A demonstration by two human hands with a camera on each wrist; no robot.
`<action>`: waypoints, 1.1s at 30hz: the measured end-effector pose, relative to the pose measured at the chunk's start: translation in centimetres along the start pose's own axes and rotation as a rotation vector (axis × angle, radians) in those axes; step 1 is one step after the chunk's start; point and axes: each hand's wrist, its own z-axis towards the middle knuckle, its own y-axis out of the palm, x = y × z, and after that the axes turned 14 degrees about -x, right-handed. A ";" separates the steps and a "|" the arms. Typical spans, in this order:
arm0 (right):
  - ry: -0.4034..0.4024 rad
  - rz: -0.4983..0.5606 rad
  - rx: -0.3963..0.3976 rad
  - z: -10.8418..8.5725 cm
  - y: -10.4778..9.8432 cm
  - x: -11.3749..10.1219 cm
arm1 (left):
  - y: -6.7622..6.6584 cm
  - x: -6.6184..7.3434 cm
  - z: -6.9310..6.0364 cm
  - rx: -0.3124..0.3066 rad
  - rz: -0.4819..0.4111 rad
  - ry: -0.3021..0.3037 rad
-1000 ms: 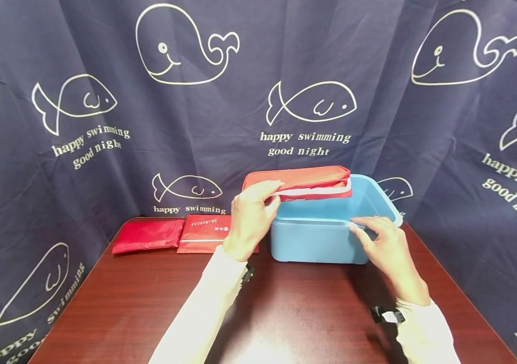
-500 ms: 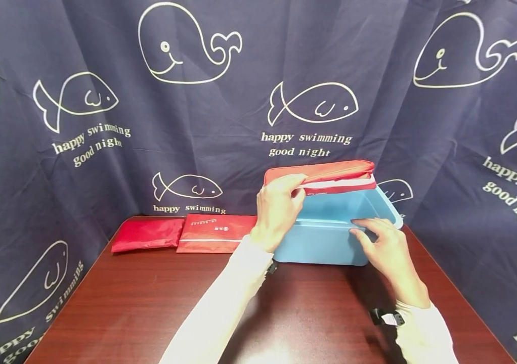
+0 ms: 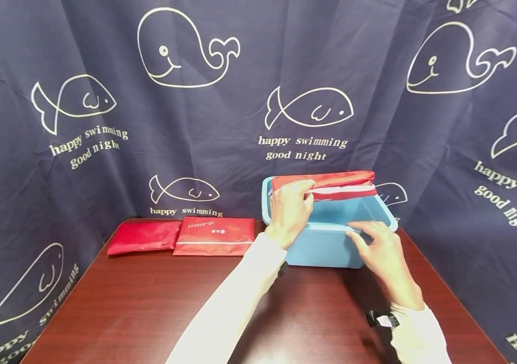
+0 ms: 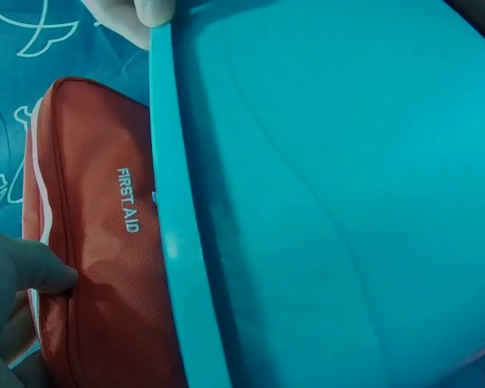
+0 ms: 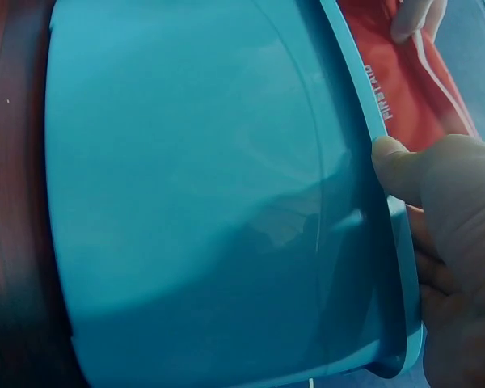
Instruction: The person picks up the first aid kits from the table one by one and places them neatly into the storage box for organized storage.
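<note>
In the head view my left hand (image 3: pixel 291 208) pinches the top edge of a red first aid pouch (image 3: pixel 345 192) with white trim. The pouch is at the mouth of a light blue plastic bin (image 3: pixel 327 247). Lettering reading FIRST AID shows on the pouch (image 4: pixel 105 178) in the left wrist view, where the bin's rim hides its lower part. My right hand (image 3: pixel 383 247) holds the bin's front rim, thumb on the outside and fingers behind it, as the right wrist view shows.
Left of the bin, a flat red packet (image 3: pixel 215 237) with a white stripe lies beside a plain red packet (image 3: pixel 144 236) on the brown wooden table (image 3: pixel 149 303). A dark blue curtain (image 3: pixel 222 126) with whale and fish drawings hangs behind and at both sides.
My left hand has carried the pouch rightward from the bin's left side to over its opening, then slightly lower. My right hand stays on the rim.
</note>
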 end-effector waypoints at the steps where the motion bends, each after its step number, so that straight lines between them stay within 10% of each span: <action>1: 0.002 -0.002 -0.003 0.0 0.0 0.1 | 0.1 0.0 0.1 -0.004 0.007 -0.007; 33: -0.002 -0.029 0.007 0.0 0.0 0.0 | 3.4 -1.7 1.8 -0.201 0.126 -0.162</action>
